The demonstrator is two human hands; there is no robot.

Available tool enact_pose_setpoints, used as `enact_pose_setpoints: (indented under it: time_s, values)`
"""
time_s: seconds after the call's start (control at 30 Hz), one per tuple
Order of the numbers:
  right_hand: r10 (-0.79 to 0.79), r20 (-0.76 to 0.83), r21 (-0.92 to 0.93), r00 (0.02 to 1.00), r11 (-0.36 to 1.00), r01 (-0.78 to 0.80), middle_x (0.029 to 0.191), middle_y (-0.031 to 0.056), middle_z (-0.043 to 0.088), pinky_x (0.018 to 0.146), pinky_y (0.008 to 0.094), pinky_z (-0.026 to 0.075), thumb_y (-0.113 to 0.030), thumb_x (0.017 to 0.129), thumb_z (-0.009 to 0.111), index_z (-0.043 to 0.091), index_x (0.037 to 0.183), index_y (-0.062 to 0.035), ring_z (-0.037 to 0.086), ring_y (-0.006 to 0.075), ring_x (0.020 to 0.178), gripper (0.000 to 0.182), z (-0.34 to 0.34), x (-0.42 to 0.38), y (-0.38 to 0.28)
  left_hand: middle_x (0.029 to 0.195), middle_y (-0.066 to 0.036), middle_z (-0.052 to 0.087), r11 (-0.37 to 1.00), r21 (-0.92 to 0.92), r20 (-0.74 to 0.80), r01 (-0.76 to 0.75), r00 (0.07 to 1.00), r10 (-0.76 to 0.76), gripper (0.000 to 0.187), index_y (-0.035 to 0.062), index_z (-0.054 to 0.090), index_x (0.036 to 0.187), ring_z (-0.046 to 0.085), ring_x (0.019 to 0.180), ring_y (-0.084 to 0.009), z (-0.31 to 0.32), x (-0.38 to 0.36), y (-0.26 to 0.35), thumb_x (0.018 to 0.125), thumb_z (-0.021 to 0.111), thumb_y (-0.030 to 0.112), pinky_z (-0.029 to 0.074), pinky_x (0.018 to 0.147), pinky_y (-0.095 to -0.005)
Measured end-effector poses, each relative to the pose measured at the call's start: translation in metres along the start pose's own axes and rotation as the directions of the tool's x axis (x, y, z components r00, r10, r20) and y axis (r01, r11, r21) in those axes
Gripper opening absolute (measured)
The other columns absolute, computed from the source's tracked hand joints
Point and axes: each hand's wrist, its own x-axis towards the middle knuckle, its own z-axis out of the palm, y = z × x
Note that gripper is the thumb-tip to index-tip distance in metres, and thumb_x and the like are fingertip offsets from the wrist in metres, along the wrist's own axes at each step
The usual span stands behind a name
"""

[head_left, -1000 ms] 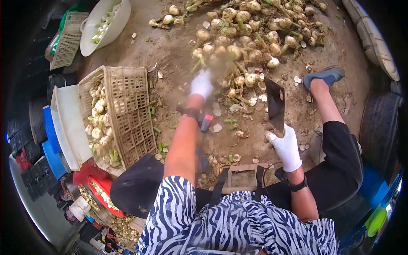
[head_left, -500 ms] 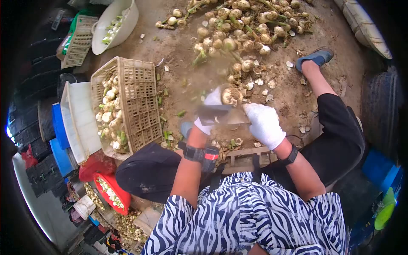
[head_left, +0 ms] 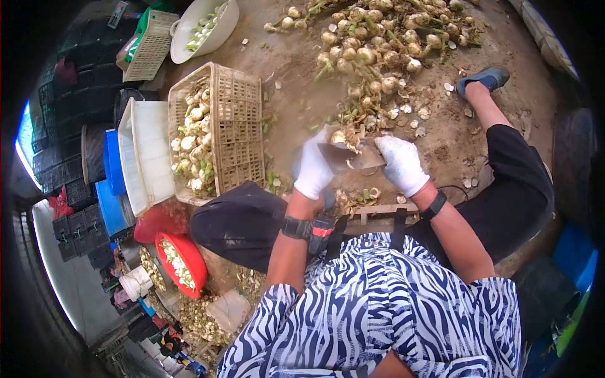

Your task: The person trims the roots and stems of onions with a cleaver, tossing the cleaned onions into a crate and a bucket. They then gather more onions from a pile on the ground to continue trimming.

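Note:
My left hand, in a white glove, has its fingers closed round an onion-like bulb, partly hidden behind a blade. The bulb's cut or peeled side shows pale, with brown bits hanging at its edge. My right hand, also gloved in white, is shut on a cleaver. Its broad grey blade points left, against or just in front of the bulb, and spans the gap between my hands. The handle is hidden inside my right fist. Loose peelings lie on the ground below.
A heap of bulbs with stems lies ahead on the dirt floor. To the left stand a crate of bulbs, a white bin, a red basin and, farther off, a white tub. My legs flank the work spot.
The view has shifted, moving the scene rightward. The bulb, whole and brown-faced before, now sits lower behind the blade with a paler side showing. My left hand is closer to the blade.

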Motion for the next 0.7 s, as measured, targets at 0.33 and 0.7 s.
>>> enact_pose_setpoints:
  time_s: [0.33, 0.7]
  values:
    - [-0.109, -0.127, 0.079, 0.986, 0.990, 0.120, 0.077, 0.0149, 0.065, 0.065, 0.0414, 0.051, -0.006, 0.070, 0.058, 0.061, 0.087, -0.0059, 0.064, 0.0334, 0.074, 0.016, -0.034, 0.021, -0.048, 0.096, -0.008, 0.068, 0.984, -0.169, -0.108, -0.054, 0.993, 0.036, 0.062, -0.0019, 0.058, 0.114, 0.063, 0.086, -0.0124, -0.018, -0.013, -0.012, 0.063, 0.084, 0.022, 0.051, 0.077, -0.0287]
    - [0.292, 0.048, 0.463, 0.955, 0.841, -0.280, 0.083, 0.0155, 0.067, 0.072, 0.0321, 0.049, -0.008, 0.076, 0.065, 0.063, 0.098, 0.0025, 0.065, 0.0210, 0.077, 0.024, -0.043, 0.024, -0.016, 0.094, -0.005, 0.062, 0.428, -0.904, -0.100, -0.022, 0.982, -0.160, 0.030, 0.0043, 0.059, 0.107, 0.060, 0.083, -0.0144, 0.013, 0.004, -0.050, 0.088, 0.061, 0.028, 0.051, 0.068, -0.0306]
